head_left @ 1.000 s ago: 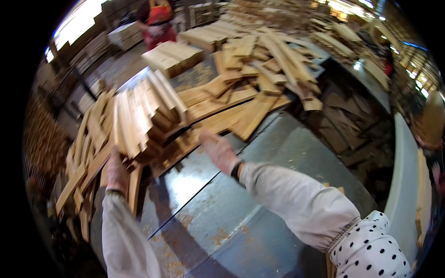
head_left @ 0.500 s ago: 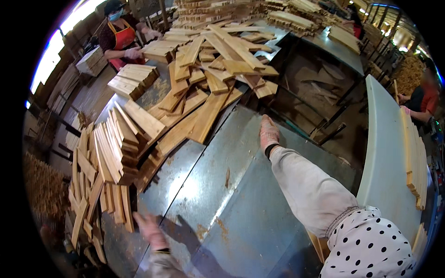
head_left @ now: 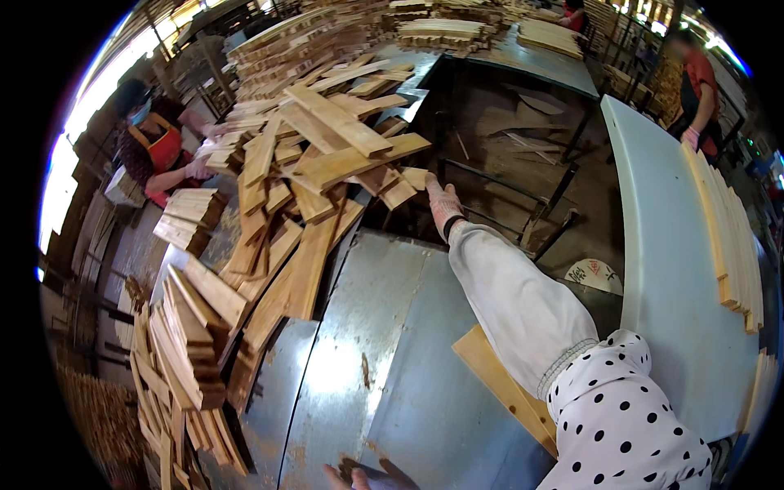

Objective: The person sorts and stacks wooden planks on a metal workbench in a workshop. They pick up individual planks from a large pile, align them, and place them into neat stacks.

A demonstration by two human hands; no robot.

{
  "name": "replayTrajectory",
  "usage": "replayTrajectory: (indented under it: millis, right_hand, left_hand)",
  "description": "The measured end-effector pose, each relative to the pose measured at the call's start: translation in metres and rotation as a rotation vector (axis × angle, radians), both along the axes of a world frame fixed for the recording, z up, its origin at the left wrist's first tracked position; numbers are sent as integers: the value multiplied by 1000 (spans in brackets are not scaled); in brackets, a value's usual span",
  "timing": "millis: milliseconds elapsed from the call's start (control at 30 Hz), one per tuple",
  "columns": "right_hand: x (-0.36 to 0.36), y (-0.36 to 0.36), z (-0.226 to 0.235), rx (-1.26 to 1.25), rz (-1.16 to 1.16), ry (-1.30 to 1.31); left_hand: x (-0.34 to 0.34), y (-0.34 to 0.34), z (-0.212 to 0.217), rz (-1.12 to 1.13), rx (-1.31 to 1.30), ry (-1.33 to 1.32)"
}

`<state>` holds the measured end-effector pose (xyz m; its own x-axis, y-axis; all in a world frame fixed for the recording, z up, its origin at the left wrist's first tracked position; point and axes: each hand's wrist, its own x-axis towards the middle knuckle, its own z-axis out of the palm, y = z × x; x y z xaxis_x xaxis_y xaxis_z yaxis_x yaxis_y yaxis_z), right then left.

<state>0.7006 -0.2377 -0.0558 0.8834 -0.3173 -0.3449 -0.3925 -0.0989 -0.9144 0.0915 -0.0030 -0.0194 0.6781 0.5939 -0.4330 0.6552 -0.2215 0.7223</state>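
My right hand (head_left: 445, 204), in a pale glove, stretches out to the near right side of a loose heap of wooden boards (head_left: 343, 131). Its fingers are closed at the end of a short light board (head_left: 415, 177); the grip is partly hidden. At the bottom edge only the fingers of my left hand (head_left: 349, 478) show, spread apart over the metal tabletop (head_left: 347, 327) with nothing in them. A single board (head_left: 498, 384) lies slanted beneath my right forearm.
Neatly stacked boards (head_left: 186, 359) stand left of the heap. Across the table, a co-worker (head_left: 155, 147) in a red apron handles boards. On the right, a pale curved panel (head_left: 653, 269) carries stacked boards beside another person (head_left: 696, 90). Beyond my table lies an open gap with metal bars (head_left: 498, 175).
The view has shifted right. My right hand has moved from the metal tabletop to the board's end. My left hand has dropped mostly out of sight, and a board under my right forearm shows more.
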Motion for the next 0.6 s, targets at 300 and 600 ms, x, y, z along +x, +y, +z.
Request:
replayTrajectory:
  millis: [300, 600]
  right_hand:
    - [59, 35, -56, 857, 39, -295]
    - [62, 42, -29, 1200, 240, -312]
  left_hand:
    - [410, 85, 83, -509, 1117, -653]
    - [580, 32, 146, -709, 1346, -285]
